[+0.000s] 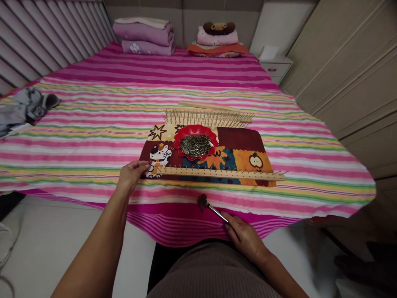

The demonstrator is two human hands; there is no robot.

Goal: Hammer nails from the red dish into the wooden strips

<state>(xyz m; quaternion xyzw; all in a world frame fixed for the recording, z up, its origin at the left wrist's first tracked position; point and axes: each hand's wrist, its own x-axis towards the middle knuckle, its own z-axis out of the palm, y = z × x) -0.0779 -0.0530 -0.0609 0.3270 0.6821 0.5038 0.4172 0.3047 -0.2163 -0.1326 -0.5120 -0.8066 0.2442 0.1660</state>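
Observation:
My right hand (246,238) is wrapped around the handle of a claw hammer (218,213), its dark head just off the bed's front edge. The fingers of my left hand (133,171) are pinched together beside the left end of a wooden strip (217,173); what they hold, if anything, is too small to make out. Nails stand in a row along this strip, some leaning at its right end. Behind it, a red scalloped bowl (178,145) holds a heap of loose nails (195,145). Both rest on a patterned mat (240,138) with a cat picture.
Farther back lie nail-studded wooden strips (209,118) and a bare strip (207,106). Striped cloth covers the bed (93,124). Grey clothing (27,105) lies at left, folded purple bedding (145,37) and a pillow stack (217,39) at the headboard. A wardrobe (350,66) stands right.

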